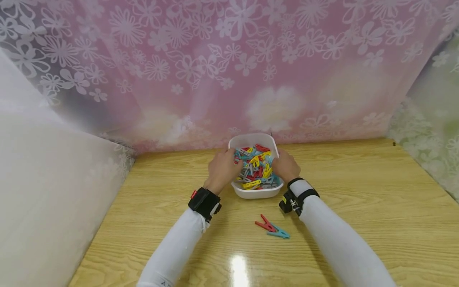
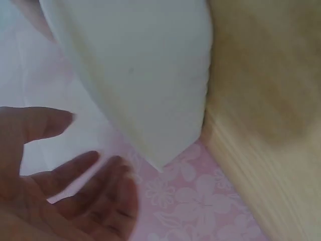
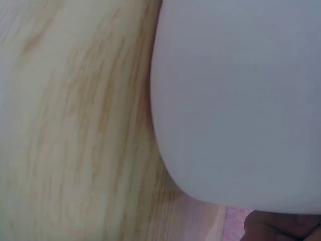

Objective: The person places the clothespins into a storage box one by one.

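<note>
A white plastic tub [image 1: 256, 194] stands on the table, filled with red, yellow, blue and grey clothespins [image 1: 255, 161]. At its left rim is my left hand [image 1: 224, 167], thumb over the opening. In the left wrist view the fingers of that hand [image 2: 75, 191] are spread and loosely bent, apart from the tub's wall [image 2: 145, 75]. My right hand [image 1: 285, 166] grips the tub's right rim. The right wrist view shows the tub's outer wall [image 3: 235, 100] and bent fingers [image 3: 281, 227] at its far edge; the rest of that hand is out of frame.
Nearer to me, a red clothespin [image 1: 265, 224] and a blue clothespin [image 1: 279, 232] lie together on the wooden table [image 1: 172, 175]. A pink flowered curtain [image 1: 201, 79] hangs right behind the tub. Pale cloth [image 1: 50, 179] borders the table on the left.
</note>
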`<state>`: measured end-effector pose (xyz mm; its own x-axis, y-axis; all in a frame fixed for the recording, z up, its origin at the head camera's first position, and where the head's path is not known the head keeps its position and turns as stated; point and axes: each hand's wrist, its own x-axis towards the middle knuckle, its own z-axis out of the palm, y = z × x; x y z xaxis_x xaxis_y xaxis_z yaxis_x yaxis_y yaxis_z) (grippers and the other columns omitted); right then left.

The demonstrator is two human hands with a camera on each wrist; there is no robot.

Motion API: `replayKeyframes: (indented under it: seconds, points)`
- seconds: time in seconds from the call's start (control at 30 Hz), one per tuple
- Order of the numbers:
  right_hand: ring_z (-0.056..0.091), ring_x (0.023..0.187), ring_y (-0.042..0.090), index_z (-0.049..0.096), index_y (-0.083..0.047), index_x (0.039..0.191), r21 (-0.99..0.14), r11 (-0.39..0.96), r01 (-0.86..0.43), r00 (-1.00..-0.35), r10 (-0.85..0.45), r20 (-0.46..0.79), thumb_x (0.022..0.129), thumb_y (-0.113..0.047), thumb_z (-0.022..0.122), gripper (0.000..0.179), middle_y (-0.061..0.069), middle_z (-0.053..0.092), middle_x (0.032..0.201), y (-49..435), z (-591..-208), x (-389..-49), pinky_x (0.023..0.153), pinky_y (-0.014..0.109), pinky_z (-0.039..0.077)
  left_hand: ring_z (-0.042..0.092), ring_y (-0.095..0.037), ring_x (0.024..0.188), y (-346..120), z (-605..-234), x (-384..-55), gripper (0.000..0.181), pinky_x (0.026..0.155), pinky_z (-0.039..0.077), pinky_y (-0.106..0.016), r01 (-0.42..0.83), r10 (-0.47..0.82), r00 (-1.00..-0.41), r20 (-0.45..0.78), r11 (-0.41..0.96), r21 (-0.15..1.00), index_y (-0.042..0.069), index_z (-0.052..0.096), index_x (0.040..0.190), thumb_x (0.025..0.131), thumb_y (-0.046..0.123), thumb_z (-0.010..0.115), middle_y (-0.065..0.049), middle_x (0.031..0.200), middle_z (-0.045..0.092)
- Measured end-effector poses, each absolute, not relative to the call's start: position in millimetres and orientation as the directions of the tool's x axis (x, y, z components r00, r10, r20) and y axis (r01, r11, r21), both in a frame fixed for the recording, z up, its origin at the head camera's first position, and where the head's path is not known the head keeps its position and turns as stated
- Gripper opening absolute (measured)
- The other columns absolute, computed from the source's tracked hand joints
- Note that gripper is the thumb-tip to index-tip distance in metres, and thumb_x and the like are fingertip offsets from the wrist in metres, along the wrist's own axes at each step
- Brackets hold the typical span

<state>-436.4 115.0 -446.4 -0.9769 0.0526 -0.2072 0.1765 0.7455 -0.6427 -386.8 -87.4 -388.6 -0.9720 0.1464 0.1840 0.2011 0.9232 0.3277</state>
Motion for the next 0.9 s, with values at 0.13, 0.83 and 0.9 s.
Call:
replayKeyframes:
  seconds: [0.13, 0.83, 0.9]
  points:
    - [0.060, 0.098, 0.034, 0.039, -0.003, 0.143, -0.646, 0.745, 0.167, -0.980, 0.051, -0.194, 0.096, -0.018, 0.040, 0.049, 0.022, 0.057, 0.123, 116, -445, -437, 0.078, 0.051, 0.049, 0.056, -0.022, 0.085, -90, -393, -375, 0.029, 0.063, 0.047, -0.034, 0.321, 0.247, -0.939, 0.241, 0.882, 0.346, 0.006, 0.061, 0.114, 0.092, 0.025, 0.060, -0.010, 0.105, 0.059]
    - [0.062, 0.093, 0.034, 0.040, -0.003, 0.143, -0.661, 0.736, 0.145, -0.984, 0.040, -0.172, 0.095, -0.017, 0.038, 0.050, 0.022, 0.059, 0.119, 117, -445, -435, 0.069, 0.046, 0.049, 0.053, -0.002, 0.083, -73, -412, -307, 0.021, 0.066, 0.045, -0.020, 0.731, 0.745, -0.654, -0.128, 0.667, 0.147, 0.021, 0.067, 0.102, 0.083, 0.031, 0.071, 0.011, 0.102, 0.057]
    - [0.061, 0.094, 0.034, 0.040, -0.004, 0.143, -0.661, 0.736, 0.147, -0.984, 0.042, -0.172, 0.095, -0.017, 0.039, 0.050, 0.022, 0.059, 0.119, 115, -445, -434, 0.071, 0.047, 0.048, 0.050, -0.002, 0.080, -71, -415, -305, 0.019, 0.065, 0.043, -0.019, 0.745, 0.756, -0.638, -0.148, 0.654, 0.129, 0.021, 0.067, 0.101, 0.085, 0.030, 0.070, 0.010, 0.099, 0.054]
